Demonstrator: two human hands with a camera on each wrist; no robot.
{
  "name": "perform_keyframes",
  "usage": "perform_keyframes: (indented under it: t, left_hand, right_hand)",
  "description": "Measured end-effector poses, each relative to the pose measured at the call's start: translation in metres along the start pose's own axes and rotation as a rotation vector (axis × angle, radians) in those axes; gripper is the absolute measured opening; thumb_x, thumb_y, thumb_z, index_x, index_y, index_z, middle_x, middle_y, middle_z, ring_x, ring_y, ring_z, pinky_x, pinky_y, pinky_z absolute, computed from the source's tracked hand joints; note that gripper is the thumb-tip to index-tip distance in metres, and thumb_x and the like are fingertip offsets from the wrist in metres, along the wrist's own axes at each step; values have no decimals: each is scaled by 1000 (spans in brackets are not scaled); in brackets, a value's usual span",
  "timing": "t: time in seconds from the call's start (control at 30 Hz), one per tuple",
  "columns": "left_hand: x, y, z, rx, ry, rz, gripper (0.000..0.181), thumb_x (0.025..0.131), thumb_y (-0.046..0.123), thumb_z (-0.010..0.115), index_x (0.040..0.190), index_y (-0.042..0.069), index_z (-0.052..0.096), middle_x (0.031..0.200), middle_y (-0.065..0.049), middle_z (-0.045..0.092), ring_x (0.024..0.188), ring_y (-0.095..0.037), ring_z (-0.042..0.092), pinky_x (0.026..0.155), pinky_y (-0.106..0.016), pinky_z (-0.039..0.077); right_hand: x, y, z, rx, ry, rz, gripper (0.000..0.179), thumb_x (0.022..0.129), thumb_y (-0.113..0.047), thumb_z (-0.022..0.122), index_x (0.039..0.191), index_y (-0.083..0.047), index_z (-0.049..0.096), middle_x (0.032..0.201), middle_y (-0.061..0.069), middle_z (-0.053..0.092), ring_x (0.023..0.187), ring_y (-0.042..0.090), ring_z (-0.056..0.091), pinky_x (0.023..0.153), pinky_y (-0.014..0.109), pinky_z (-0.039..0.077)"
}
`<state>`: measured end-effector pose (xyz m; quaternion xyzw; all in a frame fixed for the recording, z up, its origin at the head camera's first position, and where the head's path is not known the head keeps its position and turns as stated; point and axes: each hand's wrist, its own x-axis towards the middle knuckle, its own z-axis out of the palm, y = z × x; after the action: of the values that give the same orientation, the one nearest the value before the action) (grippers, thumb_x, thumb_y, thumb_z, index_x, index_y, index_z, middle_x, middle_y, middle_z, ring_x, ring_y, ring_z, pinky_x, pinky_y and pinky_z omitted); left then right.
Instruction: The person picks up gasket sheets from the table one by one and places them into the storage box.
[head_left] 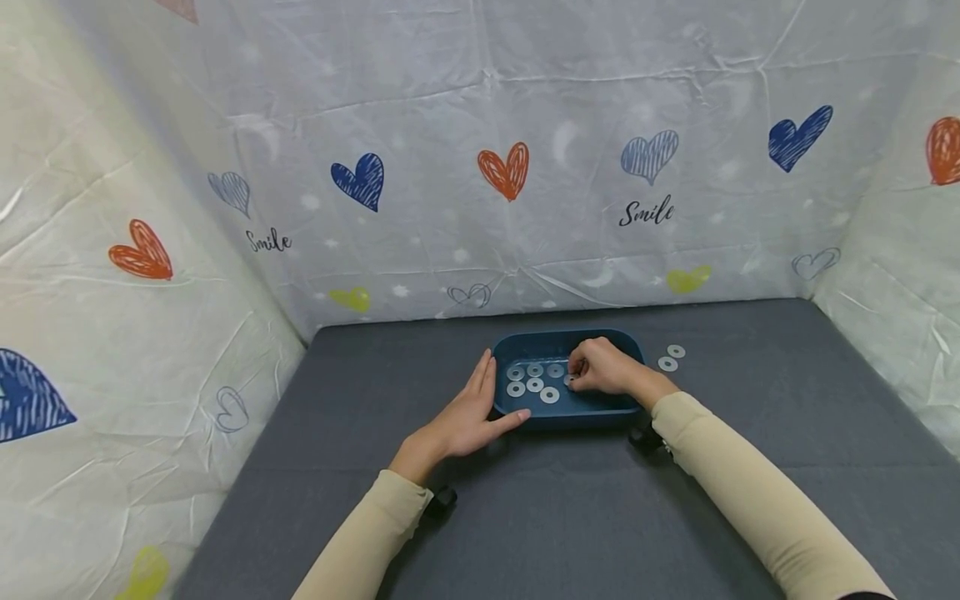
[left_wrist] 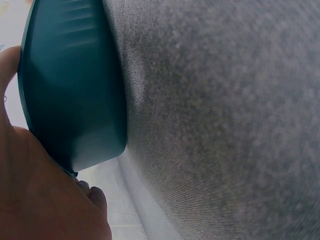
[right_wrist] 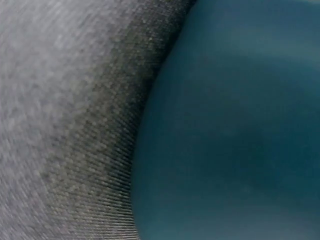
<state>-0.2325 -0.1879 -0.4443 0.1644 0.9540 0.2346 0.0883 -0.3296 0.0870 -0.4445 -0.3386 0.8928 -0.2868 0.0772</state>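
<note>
A dark blue-green tray [head_left: 592,408] lies on the table with several flat metal washers [head_left: 535,385] spread over the left part of its floor. My left hand [head_left: 463,419] rests against the tray's left end, fingers straight along the outside and thumb at the near rim. In the left wrist view the tray's outer wall [left_wrist: 75,90] stands beside that hand [left_wrist: 45,195]. Reaching in over the right end, my right hand [head_left: 603,367] pinches a washer [head_left: 568,380] low over the tray floor, partly hidden by the fingertips. Only the tray's side [right_wrist: 230,125] shows in the right wrist view.
Two more washers [head_left: 672,358] lie on the dark grey tablecloth [head_left: 555,517] to the right of the tray. A pale curtain [head_left: 420,108] printed with hearts hangs behind the table and along both sides.
</note>
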Motion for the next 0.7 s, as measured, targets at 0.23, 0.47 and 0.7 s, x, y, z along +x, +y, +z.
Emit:
perform_keyframes:
  t: [0.23, 0.47, 0.7]
  left_hand:
    - [-1, 1, 1, 0, 8, 2, 115, 91, 81, 45, 164, 10, -8, 172, -6, -15, 158, -24, 1, 123, -50, 20]
    - [-2, 2, 0, -12, 5, 4, 115, 91, 81, 46, 164, 10, -9, 172, -6, -15, 158, -24, 2, 123, -50, 21]
    - [-1, 0, 1, -8, 12, 5, 114, 92, 80, 47, 164, 10, -9, 172, -5, -16, 158, -25, 2, 123, -51, 22]
  right_hand:
    - [0, -1, 1, 0, -4, 6, 17, 89, -14, 81, 101, -1, 78, 96, 8, 72, 80, 14, 64, 76, 34, 56]
    - [-10, -5, -3, 0, -6, -12, 21, 90, -14, 80, 106, 0, 77, 97, 9, 70, 79, 14, 63, 74, 33, 55]
    - [-35, -12, -20, -8, -2, -57, 29, 91, -14, 79, 115, 1, 73, 109, 15, 65, 81, 14, 63, 72, 31, 54]
